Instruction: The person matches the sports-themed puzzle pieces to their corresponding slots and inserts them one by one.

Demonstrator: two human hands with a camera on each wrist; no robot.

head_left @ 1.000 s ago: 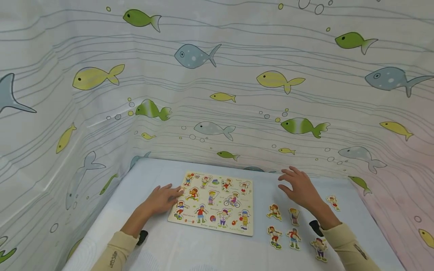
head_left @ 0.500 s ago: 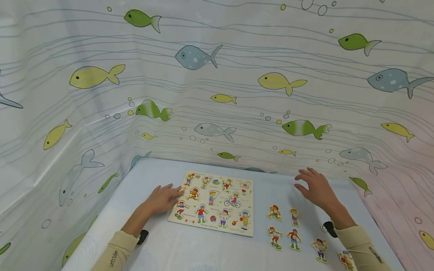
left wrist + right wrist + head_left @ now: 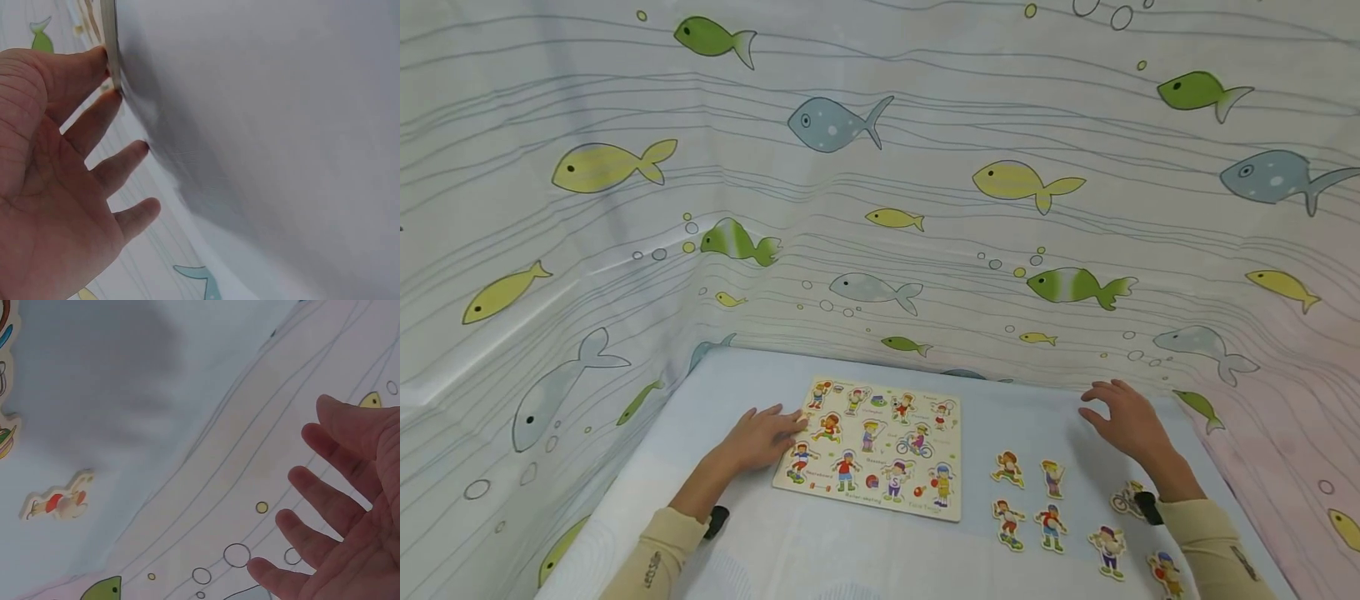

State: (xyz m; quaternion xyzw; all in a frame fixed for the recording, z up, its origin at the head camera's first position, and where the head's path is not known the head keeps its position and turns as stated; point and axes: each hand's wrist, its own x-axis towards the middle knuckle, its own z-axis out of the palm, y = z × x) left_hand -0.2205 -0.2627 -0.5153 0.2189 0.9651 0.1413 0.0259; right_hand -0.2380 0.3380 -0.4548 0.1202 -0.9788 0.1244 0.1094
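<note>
My left hand rests at the left edge of a wooden puzzle board printed with children playing sports. Up close in the left wrist view, thumb and index finger touch the board's edge, other fingers spread. Over the far right of the table hovers my right hand, holding nothing, its fingers apart and slightly bent. Loose puzzle pieces lie between board and right arm: a runner, a golfer, a skateboarder, a roller skater and a baseball player.
Partly covered by the right sleeve are a cyclist piece and a table tennis piece. Another small piece lies near the table edge in the right wrist view. A fish-patterned curtain encloses the table.
My right hand has moved to the right, away from the board, uncovering the table tennis and cyclist pieces; the small piece at the far right is now behind the arm. My left hand stays put.
</note>
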